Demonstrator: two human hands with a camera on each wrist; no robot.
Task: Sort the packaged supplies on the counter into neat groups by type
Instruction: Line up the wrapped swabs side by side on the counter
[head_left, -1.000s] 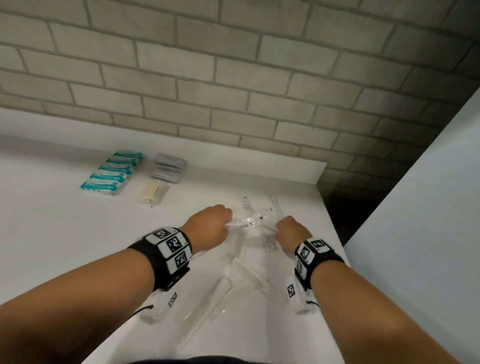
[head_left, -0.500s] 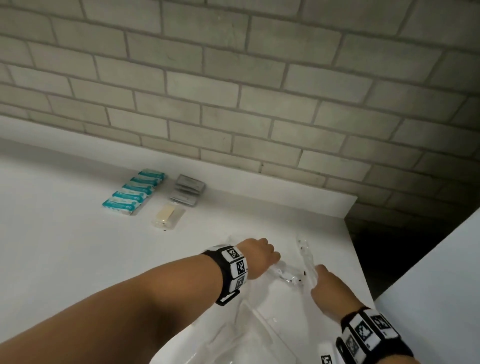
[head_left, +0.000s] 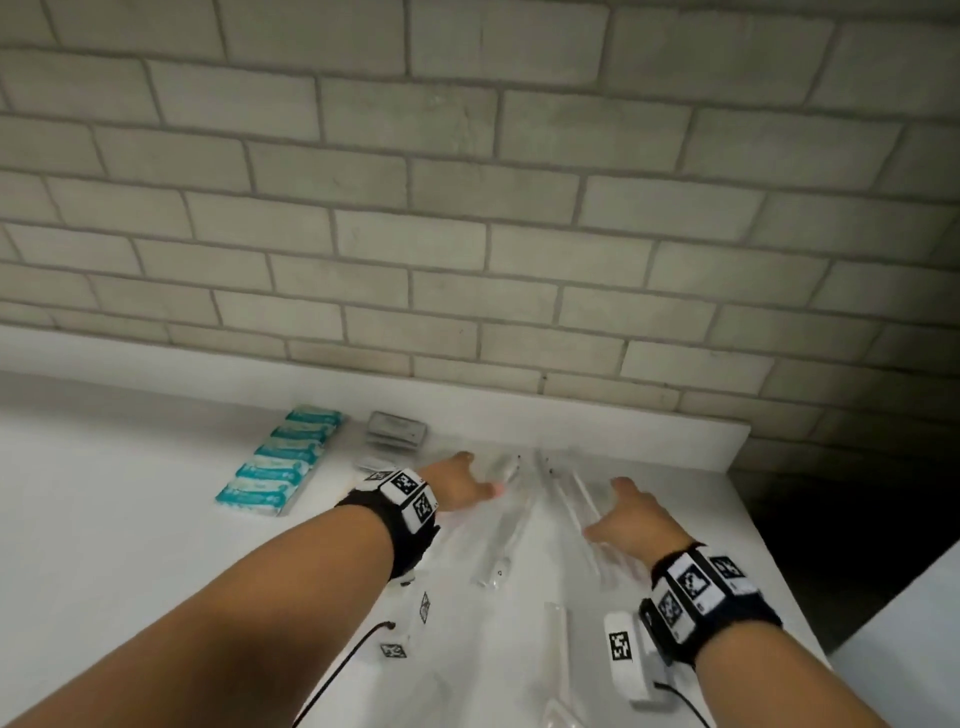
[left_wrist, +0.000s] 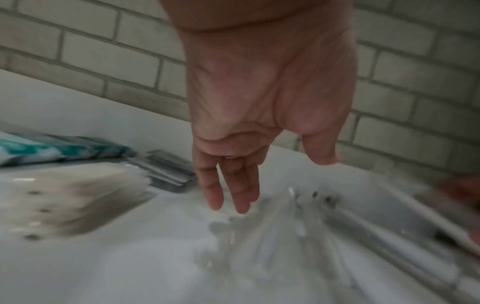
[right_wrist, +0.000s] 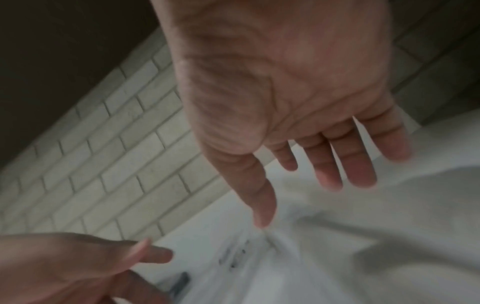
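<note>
Several clear plastic packets (head_left: 524, 512) with long white pieces lie side by side on the white counter (head_left: 130, 519), between my two hands. My left hand (head_left: 462, 483) hovers at their left edge, fingers straight and holding nothing; the same hand (left_wrist: 233, 185) hangs just above the blurred clear packets (left_wrist: 285, 236). My right hand (head_left: 631, 517) is spread over their right side, also free of any packet, and its fingers (right_wrist: 337, 164) stay straight above the white surface. A row of teal packets (head_left: 283, 460), grey packets (head_left: 397, 428) and a cream packet (left_wrist: 64, 197) sit left.
A brick wall (head_left: 467, 208) with a white ledge (head_left: 571, 421) runs behind the counter. The counter ends at its right edge, with a dark gap (head_left: 831, 519) beyond. More clear packets (head_left: 558, 649) lie nearer me, between my forearms.
Both hands have let go of the clear packets they were holding and spread open above them. The packets now lie further back, nearer the ledge, and the view has tilted up.
</note>
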